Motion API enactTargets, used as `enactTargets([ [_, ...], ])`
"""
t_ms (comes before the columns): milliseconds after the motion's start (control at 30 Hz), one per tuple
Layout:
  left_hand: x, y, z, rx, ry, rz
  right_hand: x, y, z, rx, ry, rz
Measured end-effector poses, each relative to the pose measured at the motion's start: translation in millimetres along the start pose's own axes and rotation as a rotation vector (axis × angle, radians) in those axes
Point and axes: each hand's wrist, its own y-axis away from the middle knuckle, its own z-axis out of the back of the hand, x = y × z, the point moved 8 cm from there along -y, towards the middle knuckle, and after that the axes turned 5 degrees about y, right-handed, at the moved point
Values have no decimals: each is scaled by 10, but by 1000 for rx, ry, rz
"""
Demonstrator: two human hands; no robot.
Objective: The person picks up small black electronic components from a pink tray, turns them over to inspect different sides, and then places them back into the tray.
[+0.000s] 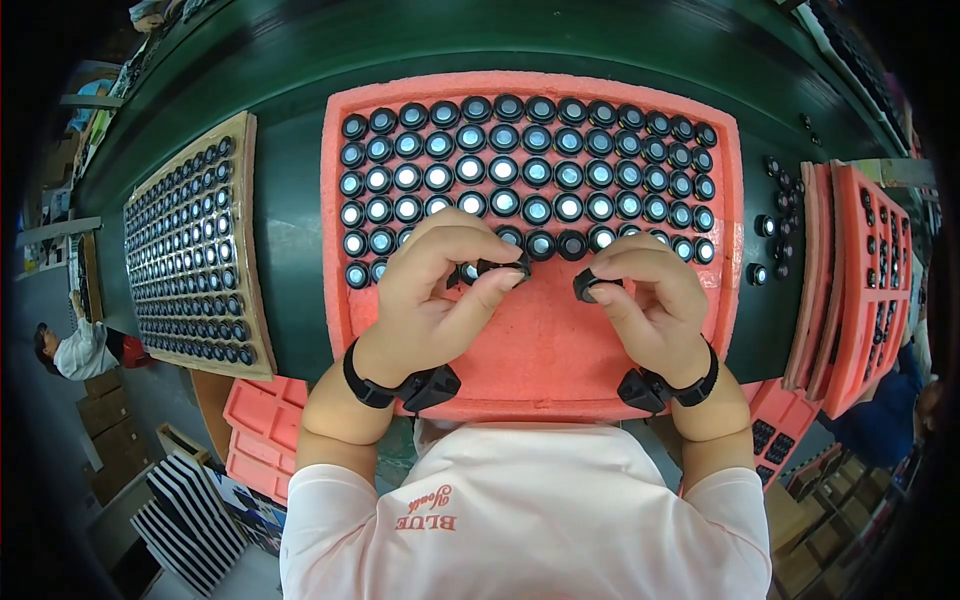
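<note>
Parts, dark and rounded, are held singly, one in each hand, above the bare near portion of a pink foam tray (540, 350). The left part (521, 263) is gripped between the thumb and fingertips of the left hand (435, 285), just below the nearest rows; the right part (584, 284) is pinched in the same way by the right hand (657, 305), and the two are kept apart. Most of each is covered by the fingers. The tray's far portion is filled with rows of round black pieces (508, 108), topped with pale silvery discs; any marking on these is too small to be read. A black strap is worn on each wrist. Red lettering (430, 508), turned upside down, is printed in two lines on the white shirt (545, 500). On the green table (290, 250), a brown-edged tray (250, 200) of similar pieces is set to the left, while loose pieces (785, 220) are scattered to the right, beside upended pink trays (838, 300). At far left, another person (85, 348) in a pale top is seen.
</note>
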Motion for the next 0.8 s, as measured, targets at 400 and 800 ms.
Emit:
enactTargets([
  [400,200,11,-289,317,-367,153,-88,-2,-68,286,401,-170],
  [800,258,144,-589,573,-696,-133,-170,87,-246,405,745,-141],
])
